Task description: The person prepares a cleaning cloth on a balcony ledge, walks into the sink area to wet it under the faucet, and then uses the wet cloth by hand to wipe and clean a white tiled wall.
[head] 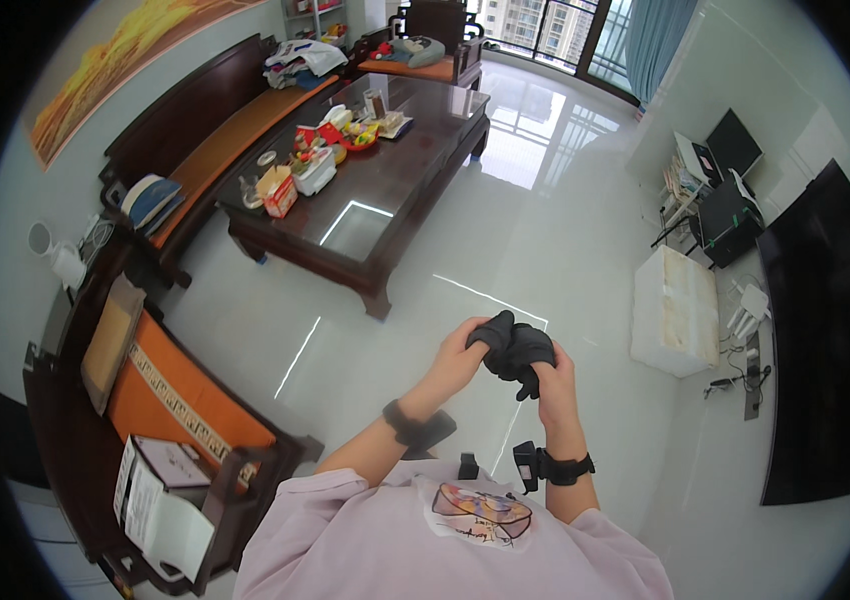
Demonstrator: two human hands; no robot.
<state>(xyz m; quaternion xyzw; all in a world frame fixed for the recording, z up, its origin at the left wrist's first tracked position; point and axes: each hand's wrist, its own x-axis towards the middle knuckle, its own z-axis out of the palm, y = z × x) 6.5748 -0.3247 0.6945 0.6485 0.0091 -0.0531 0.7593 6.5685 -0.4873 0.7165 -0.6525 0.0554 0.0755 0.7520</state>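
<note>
Both my hands are out in front of my chest, above the tiled floor. Between them is a bunched black fabric bundle [518, 356] with short finger-like ends hanging at its lower side; it looks like gloves. My left hand [462, 346] grips the bundle's left part, the thumb pressed into a fold. On the other side my right hand [558, 379] grips its right part, fingers partly hidden behind the fabric. A black strapped device [419, 427] sits on my left wrist, and a similar one [556, 465] on my right.
Ahead to the left stands a dark wooden coffee table [387, 176] bearing boxes and snacks. A wooden armchair [184, 375] with an orange cushion holds an opened box [162, 502]. To the right are a white foam box [672, 311], cables [740, 375] and a large television [830, 337].
</note>
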